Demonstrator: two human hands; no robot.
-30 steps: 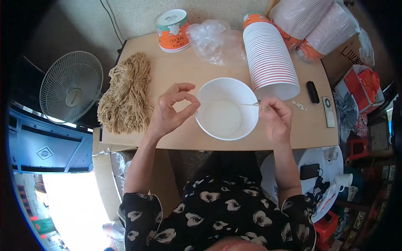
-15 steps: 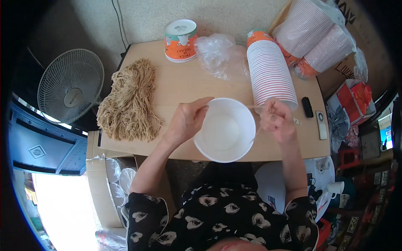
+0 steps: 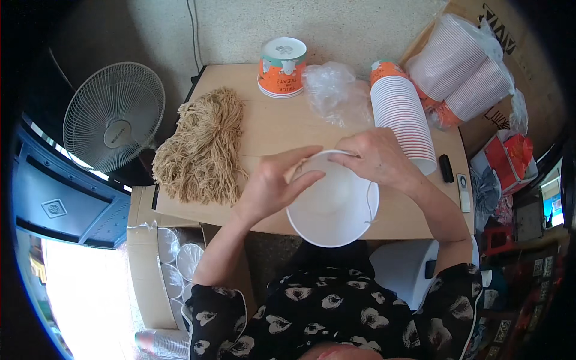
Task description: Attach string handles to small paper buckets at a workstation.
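Observation:
A white-lined paper tub (image 3: pixel 330 225) is tilted toward me at the front edge of the table, its open mouth facing up. My left hand (image 3: pixel 273 183) grips it at the left rim, thumb reaching over the inside and the other fingers partly hidden behind the wall. At the far rim my right hand (image 3: pixel 378 156) pinches the edge, thumb inside. A thin beige cord (image 3: pixel 368 201) hangs along the tub's inner right wall. Whether the right fingers also hold cord is hidden. A bundle of similar beige cords (image 3: pixel 204 147) lies to the left.
An orange printed tub (image 3: pixel 282 78) stands upside down at the back, beside crumpled clear plastic (image 3: pixel 336 93). A long nested stack of tubs (image 3: pixel 402 114) lies at the right. Bagged stacks (image 3: pixel 450 57) lean behind it. A fan (image 3: pixel 114 120) stands left of the table (image 3: pixel 264 132).
My right hand has moved left from beside the tub to its far rim. The cord that it held out at the right now hangs inside the tub. The view has shifted slightly.

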